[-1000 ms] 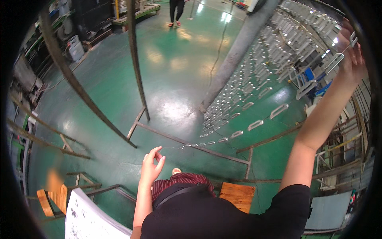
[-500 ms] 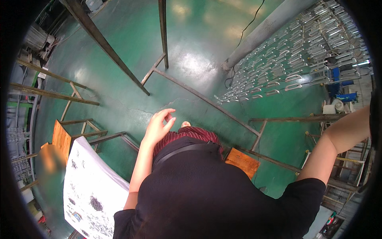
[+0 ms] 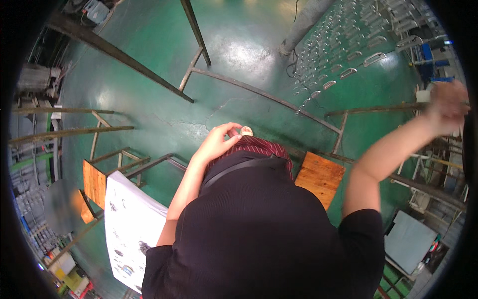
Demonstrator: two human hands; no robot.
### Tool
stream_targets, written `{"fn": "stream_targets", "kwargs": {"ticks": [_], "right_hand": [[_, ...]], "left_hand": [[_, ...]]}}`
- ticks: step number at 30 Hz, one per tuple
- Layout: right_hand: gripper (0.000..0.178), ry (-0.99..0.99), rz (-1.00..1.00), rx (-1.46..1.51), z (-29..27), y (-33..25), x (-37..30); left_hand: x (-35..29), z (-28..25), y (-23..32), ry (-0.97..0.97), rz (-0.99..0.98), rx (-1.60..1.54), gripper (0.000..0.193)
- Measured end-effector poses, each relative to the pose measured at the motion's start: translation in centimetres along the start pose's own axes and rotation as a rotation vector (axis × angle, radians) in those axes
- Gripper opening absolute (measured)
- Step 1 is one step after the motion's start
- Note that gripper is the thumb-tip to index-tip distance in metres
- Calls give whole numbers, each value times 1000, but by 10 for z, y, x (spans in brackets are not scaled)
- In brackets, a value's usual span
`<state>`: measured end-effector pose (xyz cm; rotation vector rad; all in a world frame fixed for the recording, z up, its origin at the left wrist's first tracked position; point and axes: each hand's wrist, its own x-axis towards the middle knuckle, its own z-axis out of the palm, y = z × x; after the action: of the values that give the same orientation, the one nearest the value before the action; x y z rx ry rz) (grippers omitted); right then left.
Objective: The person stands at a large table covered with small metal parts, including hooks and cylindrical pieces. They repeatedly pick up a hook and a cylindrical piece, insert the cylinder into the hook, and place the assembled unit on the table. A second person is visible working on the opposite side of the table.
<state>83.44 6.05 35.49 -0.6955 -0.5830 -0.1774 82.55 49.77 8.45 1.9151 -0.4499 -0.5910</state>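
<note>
My left hand (image 3: 219, 143) hangs in front of my dark red striped trousers (image 3: 254, 146). Its fingers are loosely bent, with a gap to the thumb, and nothing shows in it. Far out to the right, my right hand (image 3: 448, 107) is raised beside a dark vertical edge at the rim of the picture. Motion smears its fingers, so whether it holds anything is hidden. Rows of shiny metal handle-like loops (image 3: 343, 55) hang at the upper right, apart from both hands.
Metal frames (image 3: 249, 88) stand ahead on the green floor. A white, black-marked sheet-covered table (image 3: 132, 219) is at my left, near a wooden stool (image 3: 94, 184). Another wooden seat (image 3: 320, 179) sits close on my right. A grey column (image 3: 303, 25) rises behind; a grey-topped table (image 3: 409, 241) stands lower right.
My right hand has come into view at the right, with the elbow more bent. My left hand has dropped closer to my trousers. The whole view has shifted, and the hanging loops sit higher.
</note>
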Motion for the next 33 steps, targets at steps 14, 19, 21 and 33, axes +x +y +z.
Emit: {"fn": "stream_targets", "kwargs": {"ticks": [14, 19, 21, 33], "right_hand": [[31, 941, 659, -803, -139, 314, -239], [36, 521, 665, -1119, -153, 332, -228], [36, 451, 706, -1181, -159, 334, -225], [21, 332, 492, -1418, -129, 345, -229]], "left_hand": [[168, 83, -65, -117, 177, 125, 31], [176, 90, -72, -213, 74, 67, 24], [179, 96, -80, -229, 42, 28, 23], [170, 101, -88, -316, -195, -375, 20]]}}
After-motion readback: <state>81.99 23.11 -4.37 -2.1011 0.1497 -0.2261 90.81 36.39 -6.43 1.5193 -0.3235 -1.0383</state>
